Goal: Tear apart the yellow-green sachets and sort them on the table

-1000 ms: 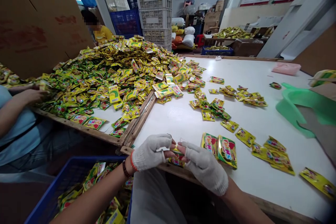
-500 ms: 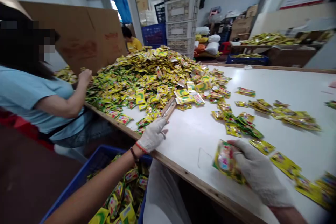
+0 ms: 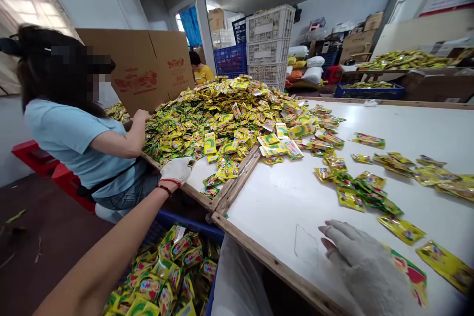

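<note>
My left hand (image 3: 177, 170), in a white knit glove, lies over the table edge at the near side of a big heap of small yellow-and-green packets (image 3: 222, 123). Its fingers are largely hidden, so a hold on a packet cannot be made out. My right hand (image 3: 366, 261), also gloved, hovers low over or rests on the white tabletop (image 3: 281, 202) with fingers stretched out. A red-and-green packet (image 3: 413, 276) shows partly from behind it. Loose packets (image 3: 402, 229) lie beyond its fingers.
Below the table edge stands a blue crate (image 3: 177, 217) full of packets. A wooden strip (image 3: 237, 177) divides the tabletop. A co-worker in a light blue shirt (image 3: 74, 133) sits at the left by a large cardboard box (image 3: 148, 64). Stacked white crates (image 3: 268, 44) stand behind.
My left hand has gone from the wooden strip leftward to packets at the table edge. My right hand's fingers have opened from the packets they held. The view has turned slightly left.
</note>
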`<control>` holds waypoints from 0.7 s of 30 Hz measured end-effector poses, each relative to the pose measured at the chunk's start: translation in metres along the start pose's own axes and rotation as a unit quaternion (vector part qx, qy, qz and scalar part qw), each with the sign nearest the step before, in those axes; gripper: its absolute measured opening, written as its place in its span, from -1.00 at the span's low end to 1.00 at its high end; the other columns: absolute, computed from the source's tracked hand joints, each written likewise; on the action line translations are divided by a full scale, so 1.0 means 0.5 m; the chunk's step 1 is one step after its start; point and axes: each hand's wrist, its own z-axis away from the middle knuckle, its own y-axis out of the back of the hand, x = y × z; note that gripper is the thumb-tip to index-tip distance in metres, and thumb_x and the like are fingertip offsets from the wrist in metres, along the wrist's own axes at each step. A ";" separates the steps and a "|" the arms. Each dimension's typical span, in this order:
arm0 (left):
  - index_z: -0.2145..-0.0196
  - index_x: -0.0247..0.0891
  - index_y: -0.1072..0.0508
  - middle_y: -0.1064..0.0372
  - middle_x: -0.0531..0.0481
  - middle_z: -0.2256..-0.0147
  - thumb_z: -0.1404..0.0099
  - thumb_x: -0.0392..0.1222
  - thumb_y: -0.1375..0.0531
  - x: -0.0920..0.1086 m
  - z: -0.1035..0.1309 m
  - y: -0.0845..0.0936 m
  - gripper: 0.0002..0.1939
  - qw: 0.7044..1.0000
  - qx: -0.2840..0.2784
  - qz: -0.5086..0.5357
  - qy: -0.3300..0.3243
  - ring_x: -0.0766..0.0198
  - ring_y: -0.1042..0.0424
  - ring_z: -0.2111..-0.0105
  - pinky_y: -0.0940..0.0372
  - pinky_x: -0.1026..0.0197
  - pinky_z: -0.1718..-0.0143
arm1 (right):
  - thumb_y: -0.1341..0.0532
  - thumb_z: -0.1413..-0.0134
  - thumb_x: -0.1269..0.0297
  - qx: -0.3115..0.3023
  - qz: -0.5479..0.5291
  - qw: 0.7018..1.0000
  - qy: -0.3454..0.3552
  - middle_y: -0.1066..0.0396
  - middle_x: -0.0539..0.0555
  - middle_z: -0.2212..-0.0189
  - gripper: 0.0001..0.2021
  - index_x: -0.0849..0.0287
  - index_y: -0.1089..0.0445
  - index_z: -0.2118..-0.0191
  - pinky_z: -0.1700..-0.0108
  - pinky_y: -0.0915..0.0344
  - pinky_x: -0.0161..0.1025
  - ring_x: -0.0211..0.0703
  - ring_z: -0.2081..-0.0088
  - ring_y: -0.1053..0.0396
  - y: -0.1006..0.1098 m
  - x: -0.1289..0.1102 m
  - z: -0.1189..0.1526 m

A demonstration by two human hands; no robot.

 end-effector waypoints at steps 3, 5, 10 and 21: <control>0.17 -0.34 -0.38 -0.39 0.00 0.44 -0.13 -0.29 -0.08 0.072 0.039 -0.003 -0.72 1.000 0.011 0.021 0.011 0.30 -0.36 0.45 -0.23 0.29 0.36 | -0.05 -0.08 0.38 0.027 -0.091 0.995 0.012 -0.39 0.16 0.10 -0.72 0.18 -0.40 0.12 0.07 -0.36 -0.05 -0.01 0.08 -0.35 -0.003 -0.059 -0.016; 0.03 -0.25 -0.29 -0.40 0.04 0.41 -0.12 -0.27 -0.07 0.145 0.090 -0.028 -0.59 0.990 -0.032 0.133 -0.016 0.37 -0.33 0.51 -0.24 0.35 0.43 | -0.05 -0.06 0.45 0.035 -0.156 0.987 0.022 -0.32 0.19 0.01 -0.64 0.22 -0.31 0.00 0.01 -0.34 -0.11 -0.06 0.01 -0.30 -0.013 -0.116 -0.029; 0.32 -0.29 -0.35 -0.28 0.08 0.53 -0.17 -0.16 -0.05 0.316 0.241 -0.104 -0.82 0.910 -0.245 0.331 -0.055 0.42 -0.25 0.61 -0.15 0.40 0.60 | -0.07 0.04 0.49 0.045 -0.253 0.966 -0.039 -0.26 0.22 -0.05 -0.45 0.22 -0.13 -0.15 -0.05 -0.27 -0.07 -0.01 -0.05 -0.25 -0.047 -0.196 -0.047; 0.10 -0.22 -0.29 -0.32 -0.05 0.11 -0.15 -0.07 -0.17 0.327 0.271 -0.238 -0.64 0.902 -0.209 0.365 -0.098 0.24 -0.33 0.13 -0.22 0.24 0.07 | -0.05 -0.08 0.23 -0.095 -0.542 0.790 -0.269 -0.40 0.14 0.17 -0.70 0.20 -0.23 0.07 0.20 -0.38 -0.20 -0.11 0.23 -0.42 -0.051 -0.142 -0.035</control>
